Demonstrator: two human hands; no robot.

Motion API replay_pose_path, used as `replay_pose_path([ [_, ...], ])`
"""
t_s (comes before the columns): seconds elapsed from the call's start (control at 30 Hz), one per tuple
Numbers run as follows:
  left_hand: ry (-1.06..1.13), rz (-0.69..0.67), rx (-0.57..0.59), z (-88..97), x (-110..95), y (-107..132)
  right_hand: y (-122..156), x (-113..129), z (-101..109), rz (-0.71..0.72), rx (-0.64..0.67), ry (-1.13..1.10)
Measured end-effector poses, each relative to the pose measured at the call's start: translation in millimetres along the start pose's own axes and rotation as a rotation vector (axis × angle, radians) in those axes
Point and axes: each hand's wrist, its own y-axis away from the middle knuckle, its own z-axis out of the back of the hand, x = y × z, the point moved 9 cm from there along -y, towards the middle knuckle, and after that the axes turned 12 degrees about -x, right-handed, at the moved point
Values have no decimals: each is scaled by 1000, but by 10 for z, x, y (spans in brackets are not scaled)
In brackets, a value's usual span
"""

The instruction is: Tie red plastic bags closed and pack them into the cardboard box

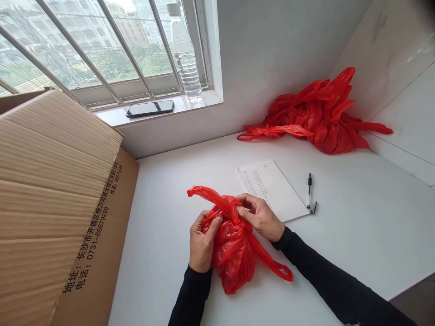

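Observation:
A red plastic bag [234, 249] lies bunched on the white table [356, 235] in front of me. My left hand [201, 242] grips its left side, fingers curled into the plastic. My right hand [260, 216] pinches the bag's top where its handles meet. One handle sticks up to the left, another loops out to the lower right.
A large open cardboard box [57, 203] stands at the left. A printed sheet of paper [272, 188] and a pen [310, 192] lie behind the bag. A pile of red bags [319, 115] sits in the far corner. A phone [150, 108] and water bottle [183, 54] rest on the windowsill.

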Motion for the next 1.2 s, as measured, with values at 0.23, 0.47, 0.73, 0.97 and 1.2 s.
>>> replay_pose_path([
  [0.23, 2, -25, 21, -28, -41, 2, 13, -4, -37, -4, 41, 35],
  [0.47, -12, -14, 29, -37, -40, 7, 7, 39, -19, 34, 20, 78],
  [0.73, 54, 11, 22, -10, -19, -13, 12, 102, 15, 85, -8, 185],
  [0.97, 49, 39, 40, -82, -86, 40, 16, 75, -38, 40, 36, 63],
  [1.2, 59, 83, 77, -138, -99, 69, -45, -18, 97, 23, -80, 18],
])
